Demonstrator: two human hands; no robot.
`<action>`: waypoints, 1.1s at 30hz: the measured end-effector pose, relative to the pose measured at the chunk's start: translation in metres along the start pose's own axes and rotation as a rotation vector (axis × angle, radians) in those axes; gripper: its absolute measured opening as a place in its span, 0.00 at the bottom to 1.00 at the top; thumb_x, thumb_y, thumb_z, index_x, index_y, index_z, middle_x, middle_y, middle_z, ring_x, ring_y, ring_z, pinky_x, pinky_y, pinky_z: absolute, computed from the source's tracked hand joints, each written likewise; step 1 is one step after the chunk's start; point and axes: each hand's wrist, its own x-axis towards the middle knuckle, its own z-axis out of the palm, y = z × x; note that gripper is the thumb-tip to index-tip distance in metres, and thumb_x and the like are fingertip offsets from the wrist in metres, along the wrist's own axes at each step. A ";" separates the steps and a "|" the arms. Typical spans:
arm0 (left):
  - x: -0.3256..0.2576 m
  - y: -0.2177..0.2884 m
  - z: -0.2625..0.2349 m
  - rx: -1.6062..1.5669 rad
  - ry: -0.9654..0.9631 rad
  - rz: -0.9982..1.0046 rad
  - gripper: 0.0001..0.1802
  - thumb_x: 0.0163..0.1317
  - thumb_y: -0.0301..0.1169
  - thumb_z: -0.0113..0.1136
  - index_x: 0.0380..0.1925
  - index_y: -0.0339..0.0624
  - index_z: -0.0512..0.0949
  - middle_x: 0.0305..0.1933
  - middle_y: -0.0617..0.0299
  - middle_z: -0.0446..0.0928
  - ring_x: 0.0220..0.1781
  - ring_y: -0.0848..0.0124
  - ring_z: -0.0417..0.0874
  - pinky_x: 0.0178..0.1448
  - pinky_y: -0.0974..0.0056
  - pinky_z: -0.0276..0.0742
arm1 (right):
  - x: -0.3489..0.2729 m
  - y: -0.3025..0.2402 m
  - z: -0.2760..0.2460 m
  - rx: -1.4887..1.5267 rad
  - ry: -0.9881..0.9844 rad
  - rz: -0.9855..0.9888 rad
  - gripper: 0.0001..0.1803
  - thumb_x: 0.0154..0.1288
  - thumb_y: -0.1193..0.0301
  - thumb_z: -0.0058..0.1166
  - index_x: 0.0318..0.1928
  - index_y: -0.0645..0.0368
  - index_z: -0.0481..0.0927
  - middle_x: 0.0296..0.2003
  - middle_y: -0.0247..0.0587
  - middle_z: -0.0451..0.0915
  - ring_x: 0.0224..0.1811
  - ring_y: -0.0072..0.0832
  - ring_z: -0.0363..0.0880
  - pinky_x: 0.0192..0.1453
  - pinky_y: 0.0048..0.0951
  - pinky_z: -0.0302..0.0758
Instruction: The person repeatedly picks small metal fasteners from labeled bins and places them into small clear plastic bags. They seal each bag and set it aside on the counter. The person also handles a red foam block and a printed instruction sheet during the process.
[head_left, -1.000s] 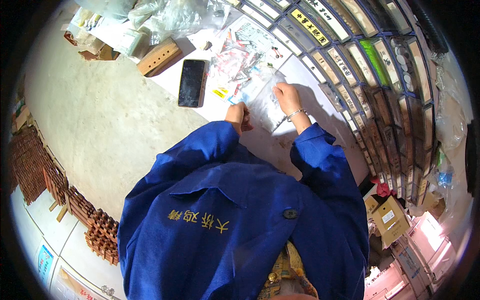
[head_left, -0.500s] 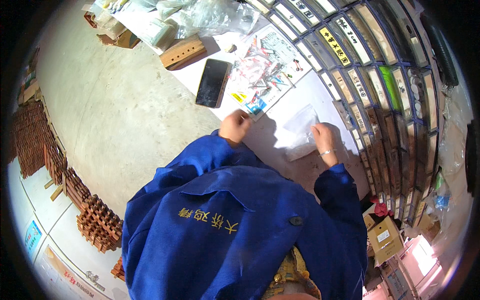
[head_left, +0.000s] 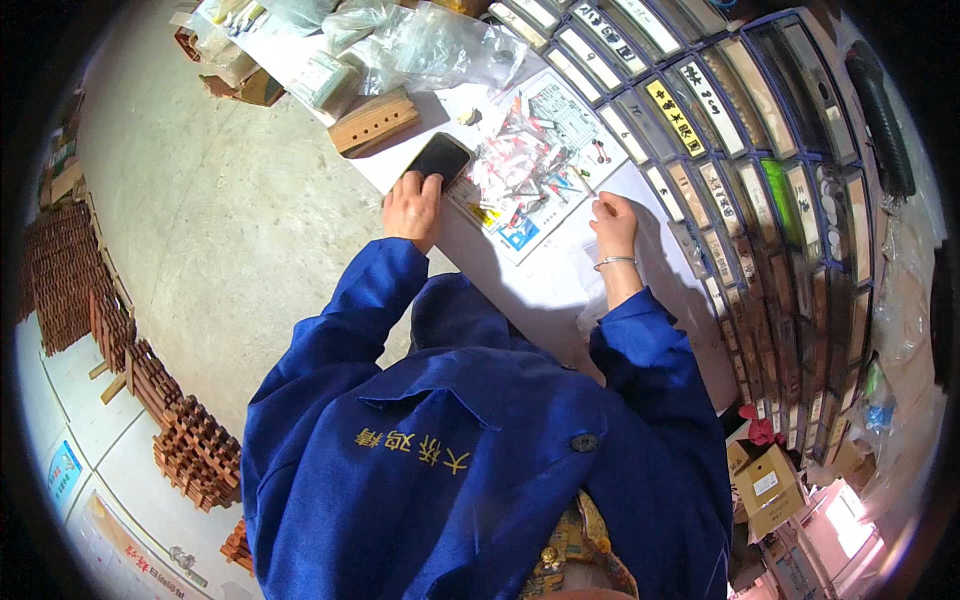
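Observation:
My left hand is closed over the near end of a black phone, its fingers bent on it and covering that end. To the right, my right hand has thumb and forefinger pinched together beside a heap of small bagged parts; whether a thin piece is between the fingertips, I cannot make out. The heap, white and red with blue bits, lies on a printed sheet. Close to my right sleeve lies a clear plastic bag, partly hidden.
A drilled wooden block lies beyond the phone, with clear plastic bags behind it. Labelled drawers line the right side of the white table. Stacked brown wooden pieces stand at the far left.
My left hand has moved forward and left onto the phone, which is now turned slightly. My right hand has let go of the clear bag and moved forward to the heap.

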 end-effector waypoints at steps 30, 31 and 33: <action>0.068 0.120 0.075 -0.327 -0.231 0.175 0.21 0.62 0.38 0.57 0.54 0.43 0.76 0.65 0.54 0.71 0.69 0.56 0.67 0.70 0.44 0.61 | -0.026 0.023 0.013 -0.061 -0.111 0.274 0.05 0.63 0.77 0.57 0.32 0.66 0.77 0.22 0.38 0.79 0.17 0.24 0.78 0.16 0.24 0.71; 0.058 0.122 0.068 -0.379 -0.192 0.193 0.22 0.61 0.37 0.57 0.55 0.43 0.76 0.65 0.52 0.70 0.68 0.54 0.68 0.69 0.46 0.63 | -0.031 0.029 0.004 -0.063 -0.134 0.292 0.05 0.63 0.77 0.57 0.33 0.67 0.77 0.22 0.38 0.79 0.17 0.24 0.78 0.16 0.24 0.72; 0.035 0.120 0.053 -0.486 -0.118 0.230 0.23 0.60 0.34 0.59 0.56 0.42 0.76 0.66 0.48 0.69 0.66 0.50 0.69 0.67 0.48 0.66 | -0.039 0.039 -0.012 -0.077 -0.171 0.313 0.06 0.64 0.76 0.56 0.35 0.68 0.77 0.24 0.40 0.80 0.19 0.24 0.80 0.17 0.24 0.75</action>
